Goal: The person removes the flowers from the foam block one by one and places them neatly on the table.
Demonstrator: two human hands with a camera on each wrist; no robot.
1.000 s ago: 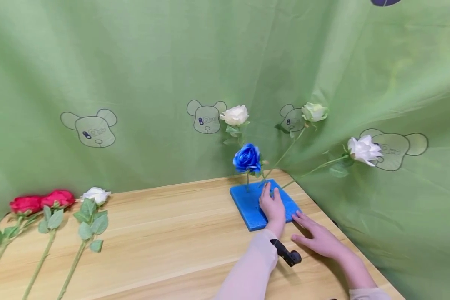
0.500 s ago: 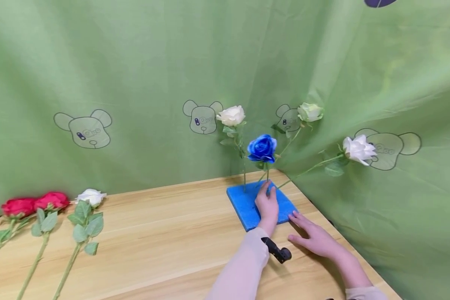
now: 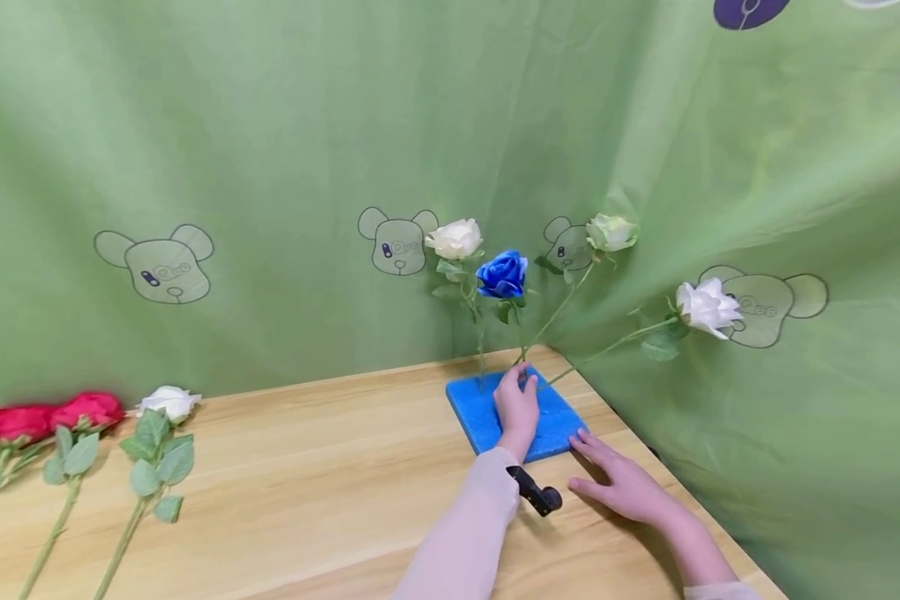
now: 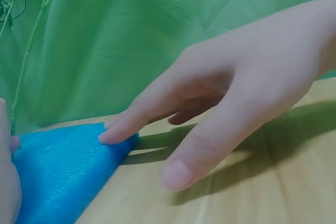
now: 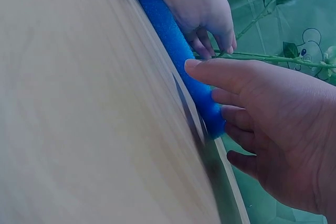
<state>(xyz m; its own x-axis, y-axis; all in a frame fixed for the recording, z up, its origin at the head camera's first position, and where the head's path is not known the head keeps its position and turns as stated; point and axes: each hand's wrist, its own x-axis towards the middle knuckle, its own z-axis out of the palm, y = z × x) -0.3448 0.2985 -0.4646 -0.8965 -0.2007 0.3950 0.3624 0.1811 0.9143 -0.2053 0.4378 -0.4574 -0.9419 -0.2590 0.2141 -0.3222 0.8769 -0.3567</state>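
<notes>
My left hand reaches over the blue foam block and pinches the stem of a blue rose low down, near the foam. In the right wrist view the left hand's fingers close round that stem; where the stem's end lies is hidden. The right hand stays relaxed, its fingertips at the foam's near right corner and its thumb apart over the table. A cream rose, a pale green rose and a white rose rise from the foam, the last two leaning right.
At the table's left lie two red roses and a white rose, stems pointing towards me. A green curtain with bear prints hangs along the back and right edges of the wooden table.
The blue rose has swung right, then partly back left, and its bloom stands higher. The left hand has kept its grip on the stem. The right hand remains at the foam's corner.
</notes>
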